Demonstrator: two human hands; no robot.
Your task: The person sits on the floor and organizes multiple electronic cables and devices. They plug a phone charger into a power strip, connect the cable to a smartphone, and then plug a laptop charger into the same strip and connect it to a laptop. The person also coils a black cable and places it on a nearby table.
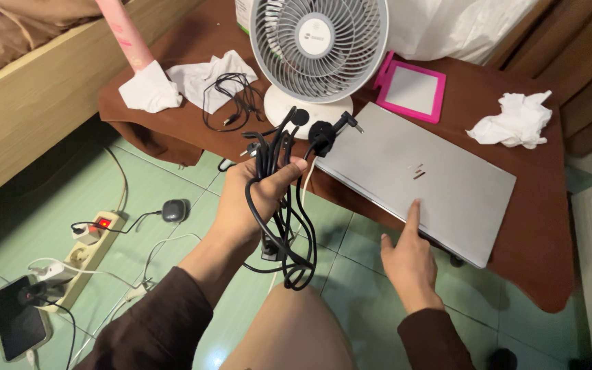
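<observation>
My left hand (251, 202) is raised in front of the table and grips a bundle of black cables (279, 199). Loops of the bundle hang below the fist, and its plugs stick up near the fan's base. My right hand (409, 257) reaches toward a closed silver laptop (419, 175). Its index finger is stretched out and touches the laptop's near edge. The laptop lies flat on the brown table (515, 103), with its near corner over the table's front edge.
A white desk fan (318, 51) stands behind the cables. Beside it lie a pink-framed mirror (412, 89), crumpled tissues (512, 120), white cloths (173, 82) and a thin black cord (231, 99). On the green floor are a power strip (90, 250), a phone (16, 325) and wires.
</observation>
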